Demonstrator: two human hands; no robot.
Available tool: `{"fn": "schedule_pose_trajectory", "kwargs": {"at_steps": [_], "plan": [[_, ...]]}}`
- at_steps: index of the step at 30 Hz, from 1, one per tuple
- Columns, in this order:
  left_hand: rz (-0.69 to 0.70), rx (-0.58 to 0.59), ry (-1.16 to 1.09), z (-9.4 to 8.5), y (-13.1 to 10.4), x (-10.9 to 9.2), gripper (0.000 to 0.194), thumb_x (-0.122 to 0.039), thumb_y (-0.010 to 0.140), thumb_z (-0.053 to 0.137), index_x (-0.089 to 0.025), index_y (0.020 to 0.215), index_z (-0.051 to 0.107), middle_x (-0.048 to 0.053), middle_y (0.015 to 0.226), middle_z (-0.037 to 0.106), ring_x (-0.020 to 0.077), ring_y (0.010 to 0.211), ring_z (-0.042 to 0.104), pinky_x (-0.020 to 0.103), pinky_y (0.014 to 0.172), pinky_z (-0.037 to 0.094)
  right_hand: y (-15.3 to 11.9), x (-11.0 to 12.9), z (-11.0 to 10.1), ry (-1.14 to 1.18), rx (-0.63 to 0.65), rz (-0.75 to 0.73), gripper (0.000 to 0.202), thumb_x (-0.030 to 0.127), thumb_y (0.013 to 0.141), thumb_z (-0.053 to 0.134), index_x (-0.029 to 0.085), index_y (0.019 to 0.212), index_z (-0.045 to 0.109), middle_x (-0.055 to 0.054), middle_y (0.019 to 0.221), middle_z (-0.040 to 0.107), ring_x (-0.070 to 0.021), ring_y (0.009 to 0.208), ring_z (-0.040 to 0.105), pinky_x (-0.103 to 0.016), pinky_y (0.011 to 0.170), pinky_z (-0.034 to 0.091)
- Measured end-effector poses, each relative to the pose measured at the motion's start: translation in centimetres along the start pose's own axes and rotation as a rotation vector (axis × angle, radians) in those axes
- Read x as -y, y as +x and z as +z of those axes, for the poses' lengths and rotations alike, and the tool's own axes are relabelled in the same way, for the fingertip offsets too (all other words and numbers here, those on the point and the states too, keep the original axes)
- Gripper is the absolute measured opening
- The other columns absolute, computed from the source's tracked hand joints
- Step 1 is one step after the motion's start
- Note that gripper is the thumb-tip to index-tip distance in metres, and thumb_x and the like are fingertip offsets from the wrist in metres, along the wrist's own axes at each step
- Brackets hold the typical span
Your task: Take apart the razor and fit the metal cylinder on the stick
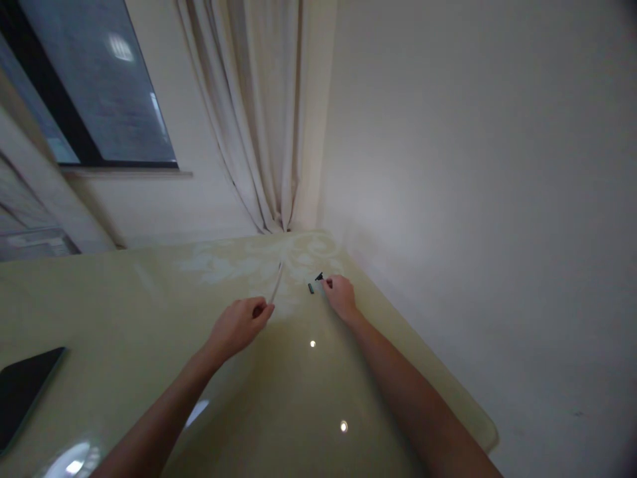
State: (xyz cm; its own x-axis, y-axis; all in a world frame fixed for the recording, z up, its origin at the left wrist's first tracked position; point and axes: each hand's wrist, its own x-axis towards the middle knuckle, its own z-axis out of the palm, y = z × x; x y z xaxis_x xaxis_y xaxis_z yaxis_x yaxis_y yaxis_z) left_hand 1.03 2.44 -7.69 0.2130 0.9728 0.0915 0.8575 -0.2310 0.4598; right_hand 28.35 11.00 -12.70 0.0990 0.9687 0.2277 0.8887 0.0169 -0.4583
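Observation:
My left hand [245, 321] is closed, pinching the lower end of a thin, pale stick-like item [276, 282] that slants up and away from the fingers. What kind of item it is, I cannot make out. To the right, my right hand [340, 294] is closed at the fingertips on a small black piece [319, 276], too small to name. Just left of those fingertips a small dark rectangular piece [311, 288] lies on the glossy table [279, 398], apart from both hands.
A flat black device-like slab [27, 392] lies at the table's left edge of view. A wall [472, 199] runs along the table's right side. Behind the table hang beige curtains [259, 119] beside a dark-framed window [109, 79]. A clear container [37, 243] stands at far left.

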Motion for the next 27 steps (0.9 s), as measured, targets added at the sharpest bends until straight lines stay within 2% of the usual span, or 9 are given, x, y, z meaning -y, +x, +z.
{"fn": "schedule_pose_trajectory", "kwargs": {"at_steps": [6, 8, 10, 12, 14, 17, 20, 23, 27], "plan": [[0.063, -0.099, -0.076, -1.2, -1.8, -4.8, 0.044, -0.05, 0.102, 0.045, -0.022, 0.071, 0.057, 0.002, 0.067, 0.067, 0.0173, 0.061, 0.057, 0.029, 0.062, 0.029, 0.1, 1.5, -1.6, 0.072, -0.085, -0.066, 0.036, 0.042, 0.105, 0.058, 0.013, 0.097, 0.078, -0.013, 0.098, 0.076, -0.0215, 0.091, 0.066, -0.028, 0.077, 0.041], [0.05, -0.166, -0.027, -1.3, -1.9, -5.9, 0.042, -0.049, 0.102, 0.047, -0.022, 0.071, 0.057, 0.002, 0.067, 0.066, 0.017, 0.06, 0.056, 0.029, 0.061, 0.026, -0.1, 3.1, -2.9, 0.302, -0.085, -0.17, 0.055, 0.052, 0.11, 0.042, 0.014, 0.091, 0.077, -0.009, 0.085, 0.072, -0.0185, 0.082, 0.064, -0.027, 0.074, 0.042], [0.023, -0.236, 0.052, -1.1, -1.7, -6.9, 0.039, -0.046, 0.101, 0.049, -0.022, 0.073, 0.058, 0.002, 0.069, 0.066, 0.0174, 0.06, 0.055, 0.029, 0.06, 0.024, -0.5, 5.0, -4.4, 0.6, 0.012, -0.307, 0.074, 0.064, 0.11, 0.025, 0.015, 0.089, 0.077, -0.005, 0.075, 0.068, -0.0152, 0.07, 0.062, -0.025, 0.069, 0.042], [0.02, -0.274, 0.108, -0.9, -1.2, -7.9, 0.034, -0.043, 0.101, 0.051, -0.022, 0.076, 0.06, 0.003, 0.071, 0.068, 0.0182, 0.062, 0.057, 0.03, 0.06, 0.022, -1.0, 6.6, -5.8, 0.739, 0.132, -0.418, 0.072, 0.072, 0.105, 0.034, 0.016, 0.085, 0.075, -0.003, 0.075, 0.068, -0.0133, 0.066, 0.06, -0.024, 0.065, 0.042], [0.059, -0.275, 0.102, -0.5, -0.6, -8.6, 0.032, -0.042, 0.102, 0.052, -0.022, 0.079, 0.062, 0.003, 0.073, 0.069, 0.0186, 0.064, 0.058, 0.029, 0.06, 0.022, -1.3, 7.6, -6.9, 0.763, 0.178, -0.425, 0.06, 0.068, 0.101, 0.05, 0.016, 0.08, 0.072, -0.001, 0.071, 0.066, -0.0129, 0.063, 0.059, -0.024, 0.062, 0.041], [0.115, -0.247, -0.006, 0.5, 1.2, -8.7, 0.042, -0.05, 0.103, 0.051, -0.021, 0.077, 0.064, 0.002, 0.07, 0.068, 0.0181, 0.064, 0.058, 0.029, 0.06, 0.027, -1.1, 7.3, -8.0, 0.73, 0.117, -0.34, 0.05, 0.053, 0.105, 0.051, 0.017, 0.073, 0.066, 0.0, 0.064, 0.063, -0.0126, 0.06, 0.058, -0.024, 0.063, 0.041], [0.046, -0.182, -0.094, 2.3, 3.8, -7.6, 0.048, -0.056, 0.102, 0.052, -0.019, 0.076, 0.068, 0.002, 0.068, 0.067, 0.0179, 0.066, 0.061, 0.028, 0.062, 0.035, -0.5, 6.2, -8.9, 0.68, 0.012, -0.26, 0.05, 0.044, 0.108, 0.044, 0.019, 0.067, 0.058, 0.001, 0.059, 0.058, -0.0121, 0.056, 0.056, -0.024, 0.062, 0.04], [-0.019, -0.098, -0.038, 4.7, 6.6, -6.3, 0.028, -0.042, 0.094, 0.068, -0.017, 0.106, 0.075, 0.006, 0.092, 0.075, 0.0206, 0.087, 0.07, 0.028, 0.074, 0.044, -0.3, 5.4, -10.1, 0.698, -0.042, -0.239, 0.047, 0.045, 0.109, 0.041, 0.02, 0.072, 0.056, 0.004, 0.057, 0.055, -0.0116, 0.052, 0.052, -0.024, 0.059, 0.038], [-0.034, -0.056, -0.002, 7.4, 9.4, -5.4, 0.054, -0.028, 0.082, 0.079, -0.012, 0.132, 0.067, 0.015, 0.119, 0.073, 0.0251, 0.107, 0.07, 0.03, 0.089, 0.049, -0.9, 5.7, -11.8, 0.644, -0.068, -0.313, 0.042, 0.044, 0.108, 0.044, 0.02, 0.077, 0.06, 0.004, 0.058, 0.054, -0.0129, 0.055, 0.051, -0.025, 0.059, 0.036]]}}
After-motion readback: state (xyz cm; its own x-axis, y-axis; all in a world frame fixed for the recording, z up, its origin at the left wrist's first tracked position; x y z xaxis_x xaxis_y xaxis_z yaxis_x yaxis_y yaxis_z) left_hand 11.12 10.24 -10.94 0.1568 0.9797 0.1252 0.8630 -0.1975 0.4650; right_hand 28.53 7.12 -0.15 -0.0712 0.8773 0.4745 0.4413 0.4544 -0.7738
